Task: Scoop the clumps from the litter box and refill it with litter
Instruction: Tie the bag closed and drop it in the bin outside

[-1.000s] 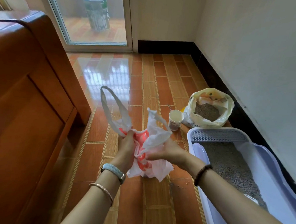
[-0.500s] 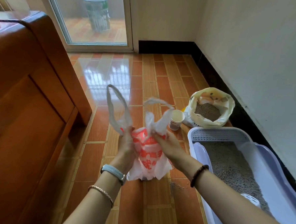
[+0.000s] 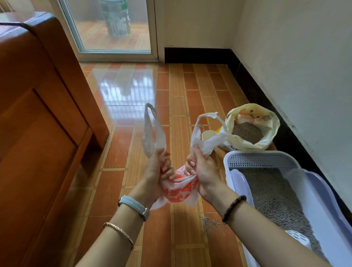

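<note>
**Litter box (image 3: 320, 204) lay by the wall**

The litter box sat on the tiled floor (image 3: 132, 90) under my right forearm, its lavender tray filled with grey litter (image 3: 273, 199). A white slotted scoop (image 3: 297, 237) rested on the litter at the near end of the box, and a pale grid shelf (image 3: 261, 160) spanned its far end.

Left of the box, in the air above the floor, I held a white plastic bag (image 3: 180, 190) printed in orange-red. My left hand (image 3: 154, 171) was closed around the bag's left side. Its fingers (image 3: 167, 169) were curled tight over the bunched film, and one handle loop (image 3: 150, 136) stood up out of the fist. My right hand (image 3: 201, 171) was closed around the other side, fingers (image 3: 189, 166) curled in the same way, and the second handle loop (image 3: 212, 117) rose from it. The two hands were close together, with the bag's printed body hanging between and below them.

Just beyond the far end of the box stood a yellow sack (image 3: 252, 143), its mouth rolled open on more grey litter. A paper cup (image 3: 207, 135) sat beside the sack, partly hidden behind the second loop. A few grains (image 3: 209, 225) lay scattered on the floor just left of the box's near side. Well to the left of the box stood a wooden cabinet (image 3: 37, 146), and far beyond the box a glass door (image 3: 85, 26) showed a bin (image 3: 116, 16) outside.
</note>
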`<move>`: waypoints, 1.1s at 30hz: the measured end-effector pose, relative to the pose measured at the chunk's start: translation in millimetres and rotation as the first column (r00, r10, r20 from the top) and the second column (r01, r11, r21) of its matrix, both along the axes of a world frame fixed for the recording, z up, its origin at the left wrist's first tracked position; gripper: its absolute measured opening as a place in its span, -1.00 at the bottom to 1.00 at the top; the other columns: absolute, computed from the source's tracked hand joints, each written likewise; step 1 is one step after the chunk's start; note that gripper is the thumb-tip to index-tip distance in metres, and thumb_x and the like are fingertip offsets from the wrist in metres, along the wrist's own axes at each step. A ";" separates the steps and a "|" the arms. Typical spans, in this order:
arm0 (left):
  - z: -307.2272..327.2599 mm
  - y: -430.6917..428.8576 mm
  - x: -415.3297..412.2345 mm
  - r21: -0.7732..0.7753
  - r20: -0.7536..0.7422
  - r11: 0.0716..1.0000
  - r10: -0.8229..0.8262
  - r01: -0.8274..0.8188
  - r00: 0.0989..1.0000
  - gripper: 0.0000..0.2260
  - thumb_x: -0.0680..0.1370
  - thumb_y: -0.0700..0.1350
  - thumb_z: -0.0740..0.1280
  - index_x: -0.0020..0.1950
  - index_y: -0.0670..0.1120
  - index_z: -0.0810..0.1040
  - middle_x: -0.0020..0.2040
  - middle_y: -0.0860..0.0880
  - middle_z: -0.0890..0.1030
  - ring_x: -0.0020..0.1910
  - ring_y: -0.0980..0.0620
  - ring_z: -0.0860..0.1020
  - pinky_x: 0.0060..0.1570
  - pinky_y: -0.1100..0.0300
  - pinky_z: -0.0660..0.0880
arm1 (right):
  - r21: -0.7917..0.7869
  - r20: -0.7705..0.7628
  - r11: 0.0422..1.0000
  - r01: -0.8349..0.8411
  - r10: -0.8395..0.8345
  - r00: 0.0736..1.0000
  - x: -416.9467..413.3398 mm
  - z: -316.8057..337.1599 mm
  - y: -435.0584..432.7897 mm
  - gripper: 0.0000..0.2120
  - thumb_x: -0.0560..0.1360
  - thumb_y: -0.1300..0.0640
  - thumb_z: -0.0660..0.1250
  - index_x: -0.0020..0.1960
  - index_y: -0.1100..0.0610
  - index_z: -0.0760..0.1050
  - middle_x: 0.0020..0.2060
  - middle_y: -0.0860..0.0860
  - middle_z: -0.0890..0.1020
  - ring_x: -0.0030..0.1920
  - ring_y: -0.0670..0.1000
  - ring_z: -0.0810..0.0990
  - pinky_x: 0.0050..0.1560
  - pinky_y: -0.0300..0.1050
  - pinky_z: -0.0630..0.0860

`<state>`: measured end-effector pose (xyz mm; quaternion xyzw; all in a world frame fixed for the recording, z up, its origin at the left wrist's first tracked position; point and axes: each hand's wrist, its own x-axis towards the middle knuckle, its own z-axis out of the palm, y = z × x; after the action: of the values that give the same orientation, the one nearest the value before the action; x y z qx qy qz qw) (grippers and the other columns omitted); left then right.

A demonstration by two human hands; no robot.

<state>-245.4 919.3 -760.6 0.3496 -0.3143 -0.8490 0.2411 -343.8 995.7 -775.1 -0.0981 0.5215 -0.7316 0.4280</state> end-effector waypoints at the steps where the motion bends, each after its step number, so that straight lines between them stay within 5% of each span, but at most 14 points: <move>1: 0.5 0.1 0.6 0.012 0.032 0.999 -0.050 0.050 0.998 -0.76 0.57 0.04 0.19 -0.13 -0.11 0.41 -0.54 0.04 0.21 -0.66 0.13 0.16 -0.60 0.32 0.20 | 0.010 -0.037 1.000 -0.006 0.007 0.999 1.2 -0.3 -0.2 -0.54 0.63 -0.04 0.17 -0.40 0.10 0.23 -0.60 -0.06 0.25 -0.60 -0.09 0.20 -0.49 -0.19 0.17; 5: 3.3 -2.3 2.1 -0.075 0.203 0.986 -0.134 0.152 0.970 -0.68 0.56 0.09 0.07 -0.08 -0.14 0.44 -0.50 0.01 0.27 -0.64 0.10 0.16 -0.59 0.33 0.17 | 0.040 -0.063 0.999 -0.009 0.011 0.998 6.0 -1.3 1.0 -0.60 0.62 -0.01 0.21 -0.37 0.07 0.29 -0.55 -0.05 0.21 -0.59 -0.10 0.18 -0.49 -0.20 0.15; 9: -3.5 -1.9 -0.4 -0.203 0.461 0.947 -0.132 0.250 0.877 -0.70 0.58 -0.12 0.00 -0.14 -0.18 0.48 -0.58 0.02 0.34 -0.66 0.09 0.19 -0.57 0.32 0.13 | -0.038 0.041 0.989 -0.142 0.143 0.989 7.0 -0.4 3.7 -0.87 0.41 0.12 0.31 -0.22 0.12 0.37 -0.52 -0.04 0.25 -0.52 -0.08 0.23 -0.38 -0.18 0.24; 11: -6.0 -1.2 -0.3 -0.243 0.536 0.915 -0.151 0.323 0.830 -0.73 0.57 -0.21 0.01 -0.27 -0.14 0.39 -0.61 0.05 0.32 -0.66 0.11 0.18 -0.58 0.34 0.11 | 0.025 -0.166 0.979 -0.201 0.203 0.965 6.7 1.1 6.0 -0.83 0.46 0.12 0.27 -0.27 0.14 0.35 -0.50 -0.02 0.33 -0.46 -0.04 0.31 -0.28 -0.15 0.31; 13: -7.8 -0.2 1.9 -0.292 0.571 0.873 -0.169 0.391 0.804 -0.73 0.55 -0.27 0.03 -0.33 -0.10 0.31 -0.61 0.07 0.30 -0.66 0.13 0.18 -0.58 0.36 0.12 | 0.125 -0.557 0.972 -0.200 0.235 0.797 6.9 4.1 7.6 -0.75 0.60 0.07 0.17 -0.25 0.05 0.41 -0.37 -0.06 0.44 -0.31 -0.06 0.43 -0.18 -0.19 0.38; 15: -6.8 3.4 4.0 -0.321 0.584 0.816 -0.229 0.481 0.778 -0.75 0.56 -0.27 0.08 -0.30 -0.09 0.32 -0.51 0.02 0.33 -0.60 0.12 0.25 -0.59 0.33 0.19 | 0.180 -0.838 0.969 -0.169 0.241 0.490 7.1 5.2 5.9 -0.73 0.62 -0.04 0.06 -0.03 -0.04 0.52 -0.10 -0.11 0.52 -0.01 -0.05 0.48 0.07 -0.17 0.37; 17: -3.3 6.2 4.9 -0.293 0.631 0.778 -0.280 0.556 0.724 -0.76 0.61 -0.21 0.14 -0.27 -0.07 0.37 -0.41 -0.02 0.40 -0.56 0.13 0.36 -0.58 0.33 0.31 | 0.281 -0.922 0.947 -0.155 0.311 0.229 0.8 3.7 3.6 -0.58 0.58 -0.12 -0.01 0.18 0.02 0.54 0.16 -0.09 0.52 0.25 -0.01 0.40 0.33 -0.04 0.24; 20: 2.0 5.8 6.5 -0.270 0.663 0.741 -0.319 0.615 0.677 -0.77 0.62 -0.15 0.20 -0.24 -0.06 0.43 -0.33 0.00 0.49 -0.43 0.12 0.46 -0.42 0.30 0.42 | 0.411 -0.888 0.883 -0.226 0.444 0.117 -9.1 6.0 3.6 -0.42 0.56 -0.27 -0.12 0.32 -0.03 0.48 0.31 -0.13 0.50 0.44 -0.15 0.25 0.51 -0.04 -0.16; 22: 1.4 2.9 5.6 -0.322 0.644 0.700 -0.331 0.637 0.689 -0.78 0.61 -0.15 0.21 -0.24 -0.04 0.44 -0.32 0.01 0.52 -0.35 0.09 0.48 -0.28 0.24 0.45 | 0.446 -0.876 0.857 -0.258 0.476 0.069 -11.9 6.6 4.5 -0.31 0.53 -0.36 -0.22 0.38 -0.06 0.43 0.32 -0.14 0.50 0.42 -0.23 0.24 0.50 -0.11 -0.31; 24: 1.3 3.7 4.0 -0.404 0.542 0.703 -0.331 0.585 0.772 -0.82 0.55 -0.11 0.24 -0.26 -0.07 0.44 -0.37 0.02 0.51 -0.34 0.07 0.45 -0.26 0.22 0.41 | 0.466 -0.869 0.853 -0.234 0.492 0.061 -10.9 8.0 4.1 -0.37 0.56 -0.30 -0.21 0.36 -0.08 0.43 0.24 -0.10 0.57 0.34 -0.17 0.37 0.52 -0.04 -0.23; 26: 1.5 3.0 5.2 -0.446 0.382 0.749 -0.335 0.489 0.861 -0.85 0.43 -0.07 0.24 -0.27 -0.13 0.44 -0.41 -0.04 0.47 -0.40 0.06 0.36 -0.37 0.25 0.33 | 0.463 -0.864 0.863 -0.201 0.490 0.115 -9.9 10.4 3.9 -0.54 0.57 -0.21 -0.16 0.10 -0.16 0.50 -0.04 -0.06 0.63 0.10 -0.04 0.53 0.43 0.08 0.13; 28: 0.7 -0.6 12.9 -0.411 0.270 0.762 -0.423 0.501 0.865 -0.86 0.41 -0.13 0.25 -0.22 -0.20 0.48 -0.38 -0.05 0.47 -0.44 0.08 0.30 -0.45 0.26 0.27 | 0.498 -0.852 0.857 -0.134 0.512 0.110 -12.0 13.6 5.0 -0.67 0.54 -0.20 -0.11 -0.25 -0.19 0.34 -0.28 -0.10 0.50 -0.17 -0.04 0.46 0.11 0.06 0.31; 31: 3.3 -4.2 23.2 -0.446 0.385 0.635 -0.500 0.631 0.776 -0.87 0.44 -0.23 0.30 -0.04 -0.23 0.49 -0.32 -0.05 0.45 -0.41 0.09 0.38 -0.40 0.29 0.38 | 0.569 -0.818 0.819 -0.071 0.573 0.049 -16.8 15.7 7.3 -0.69 0.52 -0.19 -0.05 -0.36 -0.21 0.28 -0.31 -0.10 0.38 -0.17 -0.03 0.37 -0.02 -0.03 0.17; 33: 2.6 -0.4 20.1 -0.556 0.489 0.526 -0.419 0.643 0.765 -0.83 0.45 -0.29 0.37 0.03 -0.22 0.53 -0.22 -0.15 0.56 -0.25 -0.05 0.58 -0.20 0.14 0.56 | 0.558 -0.828 0.827 -0.074 0.561 0.024 -18.2 17.0 7.3 -0.68 0.46 -0.24 -0.06 -0.35 -0.24 0.36 -0.23 -0.06 0.40 -0.15 -0.01 0.38 -0.05 -0.06 0.15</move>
<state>-225.4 918.9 -758.0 0.2399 -0.7339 -0.6348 0.0303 -362.0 1003.0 -758.0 -0.5914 0.7552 -0.2466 0.1380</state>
